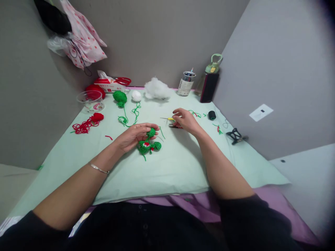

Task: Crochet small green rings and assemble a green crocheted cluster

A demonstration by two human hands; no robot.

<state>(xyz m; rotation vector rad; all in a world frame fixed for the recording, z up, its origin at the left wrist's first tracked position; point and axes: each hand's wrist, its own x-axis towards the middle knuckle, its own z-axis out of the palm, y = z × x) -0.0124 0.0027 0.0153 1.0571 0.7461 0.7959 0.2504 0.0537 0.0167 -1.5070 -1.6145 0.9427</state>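
My left hand (134,136) is closed on a green crocheted piece (151,132), pinching its small round part between thumb and fingers. Below the fingers hang more green crocheted parts (144,146) with red and white patches, plus a small green ball (157,146). A loose green yarn tail trails from them toward the table edge. My right hand (184,120) is low over the table, its fingers curved but apart. By its fingertips lies a thin crochet hook with a yellow handle (170,119). Small scissors (176,126) lie partly hidden beneath that hand.
Green yarn (119,98), white yarn (136,96) and red yarn (96,117) are on the left. White stuffing (157,89), a pen cup (186,84), a bottle (201,83) and a phone (209,88) stand at the back. A black thread spool (211,115) and clip (236,136) lie right.
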